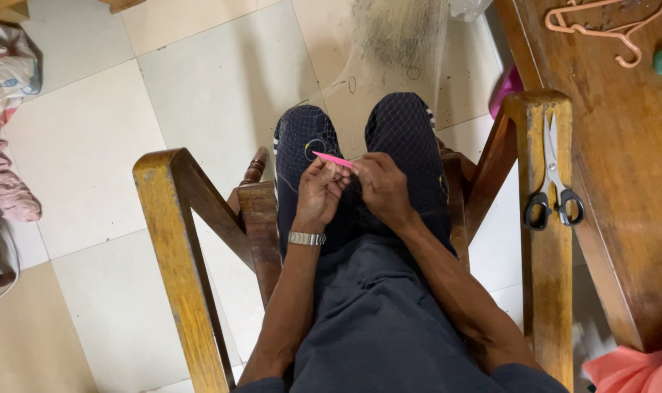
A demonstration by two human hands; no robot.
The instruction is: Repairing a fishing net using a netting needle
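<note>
I sit in a wooden chair, both hands over my lap. My left hand (321,191), with a metal watch at the wrist, pinches a thin pink netting needle (332,159) that points up and left. My right hand (383,185) is closed beside it, fingers meeting the needle's right end and gripping fine thread. A dark fishing net (400,44) drapes over my knees and runs forward across the floor.
Black-handled scissors (554,185) lie on the chair's right armrest (548,291). The left armrest (174,240) rises at my left. A wooden table (622,160) at right holds a pink hanger (608,29). Clothes (7,124) lie piled at far left on the tiled floor.
</note>
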